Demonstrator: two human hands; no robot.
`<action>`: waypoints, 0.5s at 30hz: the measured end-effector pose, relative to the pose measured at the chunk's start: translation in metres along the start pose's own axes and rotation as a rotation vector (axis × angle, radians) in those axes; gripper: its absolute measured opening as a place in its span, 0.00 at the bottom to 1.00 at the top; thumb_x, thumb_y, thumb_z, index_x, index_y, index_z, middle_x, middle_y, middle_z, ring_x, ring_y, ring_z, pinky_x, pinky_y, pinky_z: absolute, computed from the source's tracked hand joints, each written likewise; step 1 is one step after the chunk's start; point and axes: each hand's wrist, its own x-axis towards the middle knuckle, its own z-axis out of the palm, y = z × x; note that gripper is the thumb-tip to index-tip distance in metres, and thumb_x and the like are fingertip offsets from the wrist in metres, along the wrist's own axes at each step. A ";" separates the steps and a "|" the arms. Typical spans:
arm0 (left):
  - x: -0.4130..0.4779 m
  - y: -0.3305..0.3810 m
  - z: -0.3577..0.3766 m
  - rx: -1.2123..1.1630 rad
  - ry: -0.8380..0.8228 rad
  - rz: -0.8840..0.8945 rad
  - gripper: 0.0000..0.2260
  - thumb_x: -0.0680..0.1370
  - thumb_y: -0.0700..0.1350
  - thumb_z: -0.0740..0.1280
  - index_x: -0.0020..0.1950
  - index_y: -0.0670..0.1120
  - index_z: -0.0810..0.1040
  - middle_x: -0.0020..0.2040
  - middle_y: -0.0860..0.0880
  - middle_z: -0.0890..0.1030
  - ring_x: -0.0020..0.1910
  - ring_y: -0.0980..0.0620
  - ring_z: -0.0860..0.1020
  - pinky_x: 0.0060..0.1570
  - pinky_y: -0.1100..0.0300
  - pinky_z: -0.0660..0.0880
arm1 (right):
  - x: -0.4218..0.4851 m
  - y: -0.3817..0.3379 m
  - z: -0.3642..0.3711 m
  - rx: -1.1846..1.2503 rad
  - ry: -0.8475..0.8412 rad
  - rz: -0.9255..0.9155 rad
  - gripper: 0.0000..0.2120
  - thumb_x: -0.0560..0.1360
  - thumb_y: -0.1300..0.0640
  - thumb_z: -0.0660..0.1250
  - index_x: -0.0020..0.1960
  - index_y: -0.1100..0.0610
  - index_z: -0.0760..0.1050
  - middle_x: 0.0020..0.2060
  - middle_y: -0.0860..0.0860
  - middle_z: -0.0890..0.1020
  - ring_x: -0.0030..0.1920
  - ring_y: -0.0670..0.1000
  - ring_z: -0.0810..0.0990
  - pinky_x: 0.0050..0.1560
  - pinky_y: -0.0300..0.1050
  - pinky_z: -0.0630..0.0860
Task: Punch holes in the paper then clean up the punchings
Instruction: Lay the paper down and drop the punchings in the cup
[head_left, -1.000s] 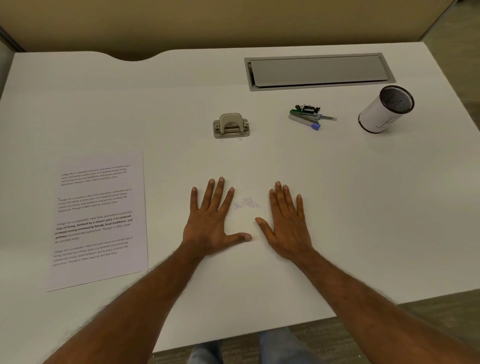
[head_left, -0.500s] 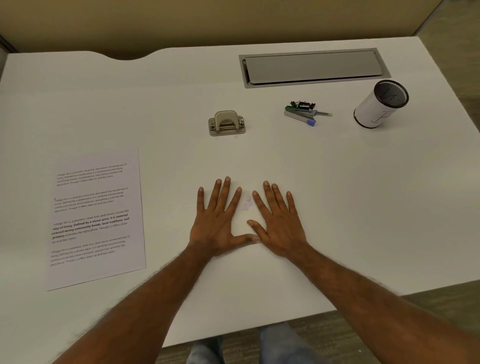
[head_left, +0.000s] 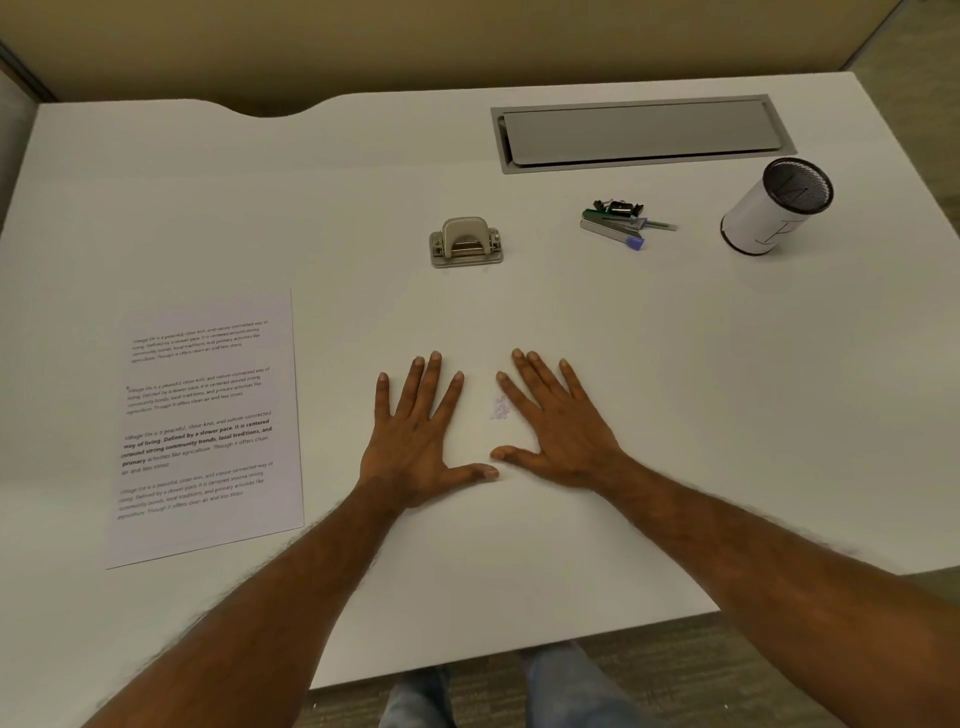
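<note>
Looking down from the head camera, a person is leaning over a white table (head_left: 675, 415), with both forearms reaching in from the bottom of the view. Both hands are lying palm down and flat on the tabletop, fingers straight and spread. The left hand (head_left: 415, 441) is sitting just left of centre and the right hand (head_left: 561, 431) just right of it. Their thumbs are pointing toward each other with the tips very close; whether they are touching cannot be told.

A small, pale heap of punchings (head_left: 500, 408) is lying between the hands, just beside the right index finger and apart from the left hand.

The printed paper (head_left: 208, 431) is lying flat well to the left of the hands, its lower edge sitting near the table's near edge. The hole punch (head_left: 466, 243) is standing farther back, above the hands, with a wide band of white tabletop separating them.

To the right of the punch, a small cluster of stationery (head_left: 621, 223) is lying in a heap. Farther right, a white cylindrical holder (head_left: 774, 208) with a dark rim is standing near the table's right edge. A grey cable hatch (head_left: 639, 132) is sitting along the far edge. The table's near edge is running diagonally under the forearms, with jeans (head_left: 571, 691) showing below it.
</note>
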 end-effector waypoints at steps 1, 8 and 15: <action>-0.001 -0.001 0.000 0.002 -0.004 0.005 0.54 0.65 0.83 0.47 0.81 0.49 0.43 0.80 0.44 0.39 0.79 0.45 0.37 0.74 0.35 0.40 | -0.003 -0.003 0.001 -0.008 -0.002 -0.047 0.44 0.73 0.25 0.46 0.79 0.52 0.43 0.79 0.54 0.43 0.78 0.52 0.40 0.76 0.60 0.46; -0.003 -0.006 -0.001 -0.007 -0.029 0.046 0.57 0.64 0.83 0.50 0.80 0.48 0.41 0.80 0.44 0.38 0.79 0.46 0.37 0.75 0.36 0.41 | -0.017 -0.011 0.002 0.087 0.027 0.054 0.52 0.69 0.22 0.49 0.79 0.56 0.41 0.78 0.53 0.41 0.78 0.51 0.38 0.77 0.60 0.43; -0.004 -0.011 -0.001 -0.029 -0.028 0.064 0.55 0.65 0.82 0.49 0.81 0.47 0.42 0.81 0.45 0.39 0.79 0.47 0.38 0.75 0.36 0.43 | 0.003 -0.024 0.004 0.108 0.059 0.115 0.57 0.66 0.20 0.50 0.78 0.60 0.41 0.78 0.55 0.41 0.78 0.51 0.37 0.77 0.56 0.42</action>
